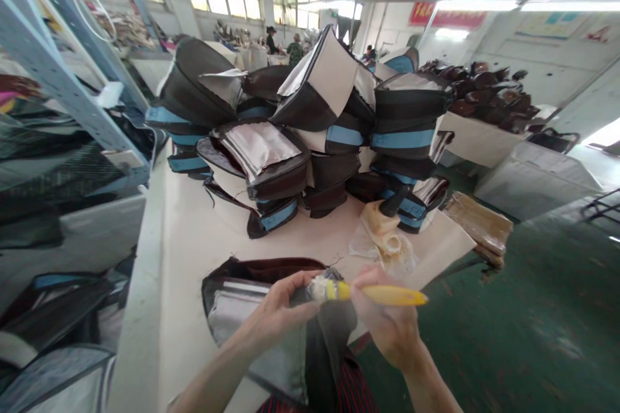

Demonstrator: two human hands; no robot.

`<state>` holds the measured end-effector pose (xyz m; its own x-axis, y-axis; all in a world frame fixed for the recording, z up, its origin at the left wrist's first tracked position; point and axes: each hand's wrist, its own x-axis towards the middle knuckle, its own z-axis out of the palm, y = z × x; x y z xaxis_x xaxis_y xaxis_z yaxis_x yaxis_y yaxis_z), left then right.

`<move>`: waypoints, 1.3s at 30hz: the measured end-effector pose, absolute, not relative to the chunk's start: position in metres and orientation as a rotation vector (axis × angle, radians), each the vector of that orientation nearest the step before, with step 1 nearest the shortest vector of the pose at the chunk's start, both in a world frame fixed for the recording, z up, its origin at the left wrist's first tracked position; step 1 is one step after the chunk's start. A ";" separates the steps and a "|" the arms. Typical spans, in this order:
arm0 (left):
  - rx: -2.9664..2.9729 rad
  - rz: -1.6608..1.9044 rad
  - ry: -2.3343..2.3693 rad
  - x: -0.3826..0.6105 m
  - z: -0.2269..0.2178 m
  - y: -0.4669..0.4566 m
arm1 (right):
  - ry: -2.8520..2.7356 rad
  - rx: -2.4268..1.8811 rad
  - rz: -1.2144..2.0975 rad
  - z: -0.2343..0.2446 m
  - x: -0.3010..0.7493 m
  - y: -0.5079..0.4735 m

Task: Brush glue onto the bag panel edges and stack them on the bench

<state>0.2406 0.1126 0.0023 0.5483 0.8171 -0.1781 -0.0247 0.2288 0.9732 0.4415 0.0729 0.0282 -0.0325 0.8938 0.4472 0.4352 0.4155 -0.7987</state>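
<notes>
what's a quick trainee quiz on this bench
1. Multiple choice: which grips the yellow-handled brush: A, the left hand, or B, the right hand?
2. True or false: the stacked black bags carry light blue bands.
3. Short answer: what colour is the lining of the open bag under the hands?

Key: 1 B; 2 true; 3 silver.
</notes>
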 end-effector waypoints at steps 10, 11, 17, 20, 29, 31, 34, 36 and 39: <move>0.956 0.809 0.527 0.199 -0.003 0.119 | -1.198 -1.064 0.546 0.036 0.442 0.078; 0.928 0.811 0.519 0.194 -0.003 0.119 | -1.186 -1.031 0.565 0.036 0.439 0.079; 0.876 0.802 0.584 0.178 0.001 0.116 | -1.283 -0.929 0.653 0.034 0.416 0.082; 0.853 0.847 0.501 0.172 -0.005 0.115 | -1.461 -0.880 0.678 0.037 0.406 0.080; 0.729 0.920 0.343 0.154 -0.008 0.118 | -1.648 -0.767 0.546 0.037 0.388 0.071; 0.721 0.929 0.350 0.152 -0.006 0.118 | -1.672 -0.784 0.528 0.037 0.384 0.071; 0.707 0.942 0.360 0.150 -0.006 0.116 | -1.688 -0.767 0.517 0.039 0.377 0.072; 0.696 0.953 0.369 0.150 -0.006 0.115 | -1.701 -0.726 0.520 0.041 0.373 0.072; 0.674 0.972 0.385 0.146 -0.005 0.113 | -1.735 -0.723 0.535 0.041 0.369 0.074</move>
